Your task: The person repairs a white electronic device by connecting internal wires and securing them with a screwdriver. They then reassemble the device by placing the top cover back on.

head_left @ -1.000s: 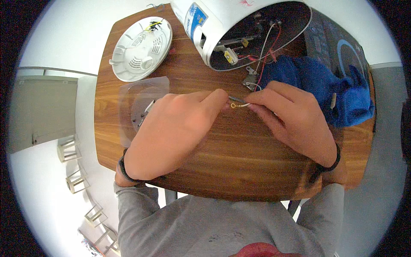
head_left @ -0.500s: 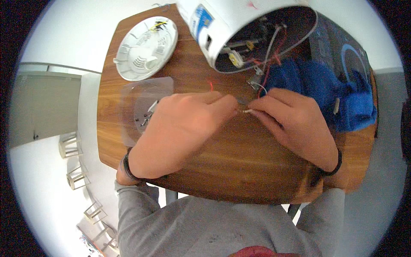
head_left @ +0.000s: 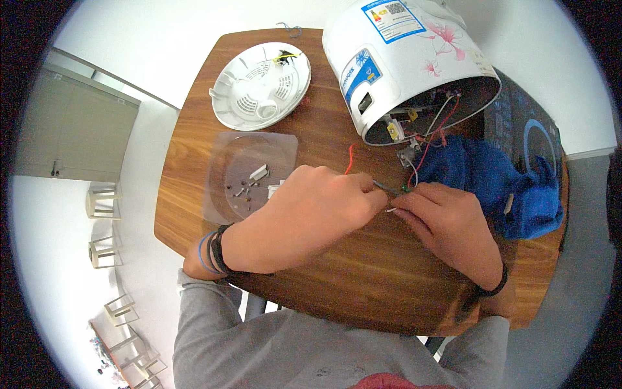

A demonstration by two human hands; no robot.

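Observation:
My left hand [head_left: 324, 214] is closed at the table's middle; its hidden grip is unclear. A red wire [head_left: 350, 157] rises behind its fingers. My right hand [head_left: 440, 227] pinches a short white wire [head_left: 390, 209] just to its right. A slender grey item [head_left: 382, 185] spans the gap between the hands. Above them, a small metal part [head_left: 407, 154] hangs by wires at the open end of a white cylindrical appliance [head_left: 408, 52], which lies on its side with red and white wires inside.
The wooden table [head_left: 181, 207] also holds a white round vented cover [head_left: 253, 97], a translucent tray [head_left: 217, 162] with screws and small parts, a crumpled blue cloth [head_left: 531, 201] and a dark panel [head_left: 518, 104]. Pale stools [head_left: 100, 204] stand on the floor at left.
The view has shifted, so the table and appliance appear lower. My hands stay together; the red wire now stands beside my left fingers, and the brass ring terminal seen earlier is hidden.

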